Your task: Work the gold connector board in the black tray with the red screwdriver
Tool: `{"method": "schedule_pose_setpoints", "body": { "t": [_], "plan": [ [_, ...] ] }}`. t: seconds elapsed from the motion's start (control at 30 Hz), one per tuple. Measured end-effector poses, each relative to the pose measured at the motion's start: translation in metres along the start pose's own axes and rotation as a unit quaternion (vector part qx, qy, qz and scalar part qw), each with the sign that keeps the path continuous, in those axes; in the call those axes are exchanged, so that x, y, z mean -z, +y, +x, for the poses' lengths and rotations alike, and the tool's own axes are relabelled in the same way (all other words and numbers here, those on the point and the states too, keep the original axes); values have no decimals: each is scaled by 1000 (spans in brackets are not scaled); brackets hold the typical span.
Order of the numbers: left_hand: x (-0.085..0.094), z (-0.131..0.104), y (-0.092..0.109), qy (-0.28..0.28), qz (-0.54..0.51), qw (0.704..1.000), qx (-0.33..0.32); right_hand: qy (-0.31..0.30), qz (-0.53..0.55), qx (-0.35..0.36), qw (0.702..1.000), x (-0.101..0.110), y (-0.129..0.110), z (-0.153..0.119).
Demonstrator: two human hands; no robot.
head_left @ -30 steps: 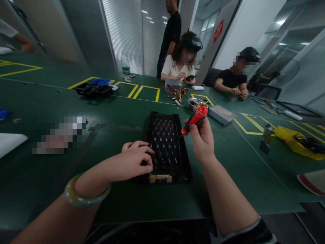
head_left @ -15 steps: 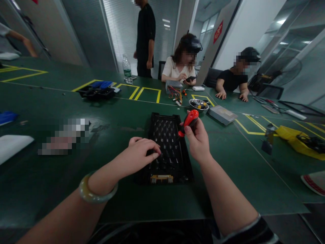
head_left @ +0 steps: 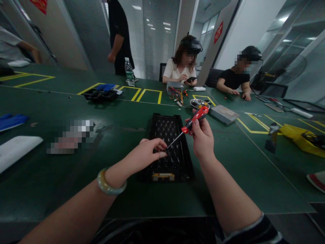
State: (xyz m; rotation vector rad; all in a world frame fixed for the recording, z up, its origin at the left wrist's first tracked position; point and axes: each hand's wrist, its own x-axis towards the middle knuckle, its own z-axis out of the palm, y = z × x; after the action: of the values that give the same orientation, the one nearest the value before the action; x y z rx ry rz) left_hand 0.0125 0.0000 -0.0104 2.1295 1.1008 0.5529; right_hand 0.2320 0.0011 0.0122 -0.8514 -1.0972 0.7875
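My right hand (head_left: 203, 135) is closed around the red and black handle of a screwdriver (head_left: 196, 119). Its thin shaft slants down to the left, over a black frame-like part (head_left: 186, 154) lying on the green table. This part has a patterned inner panel and a gold-coloured connector piece (head_left: 163, 177) at its near end. Over the panel, the fingertips of my left hand (head_left: 148, 152) come together beside the screwdriver's tip. Whatever the left fingers pinch is too small or hidden to make out.
Past the black part are a metal bowl (head_left: 200, 103), a grey metal box (head_left: 224, 114) and a power supply with wires (head_left: 175, 88). A black tray with blue items (head_left: 101, 93) and a bottle (head_left: 129, 73) stand further left. A yellow bag (head_left: 302, 139) lies right. Co-workers sit opposite.
My right hand has turned the screwdriver so its shaft now shows, pointing down-left. My left fingers have moved slightly right, to its tip. The standing person has shifted left in view.
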Motion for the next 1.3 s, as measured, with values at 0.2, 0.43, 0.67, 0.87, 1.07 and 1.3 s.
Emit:
{"method": "schedule_pose_setpoints", "body": {
  "t": [0.2,0.43,0.67,0.87,1.07,1.3],
  "plan": [
    [-5,1,-5,-11,-69,998,7,-4,25,2,1000,0,-3,0],
    [-6,0,-4,-69,-151,985,42,-6,40,-2,999,-2,-9,-2],
    [-3,-3,8,-83,-88,992,37,-4,33,-5,999,0,-10,-3],
    [-1,-4,14,-101,-2,995,-14,-16,-2,20,1000,1,-10,-4],
    [-12,-4,16,-118,85,988,-57,-43,-12,47,998,-1,-16,-8],
    [-20,-6,19,-116,140,981,-70,-66,-7,66,996,-3,-18,-10]
  ]
}}
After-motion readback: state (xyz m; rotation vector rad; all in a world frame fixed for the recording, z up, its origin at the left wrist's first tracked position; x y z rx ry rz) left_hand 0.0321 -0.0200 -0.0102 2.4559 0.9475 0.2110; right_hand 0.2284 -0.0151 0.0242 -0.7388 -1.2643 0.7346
